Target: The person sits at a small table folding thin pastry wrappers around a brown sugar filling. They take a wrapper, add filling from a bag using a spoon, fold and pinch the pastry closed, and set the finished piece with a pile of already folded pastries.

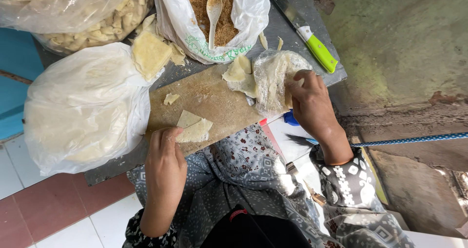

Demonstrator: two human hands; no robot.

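My left hand [165, 161] rests at the near edge of a wooden cutting board [214, 102], fingers on thin pale dough sheets [194, 127]. My right hand [310, 102] reaches into a small clear plastic bag [273, 77] of pale dough pieces at the board's right end, fingers closed on its contents. A torn sheet [239, 75] lies beside that bag, and a small scrap [170, 99] sits mid-board.
A bag of brown crumbs [214, 14] with a white spoon [213, 11] stands behind the board. A green-handled knife [304, 31] lies at right. A large white bag [83, 106] of sheets sits at left, another bag of pieces [73, 14] behind it.
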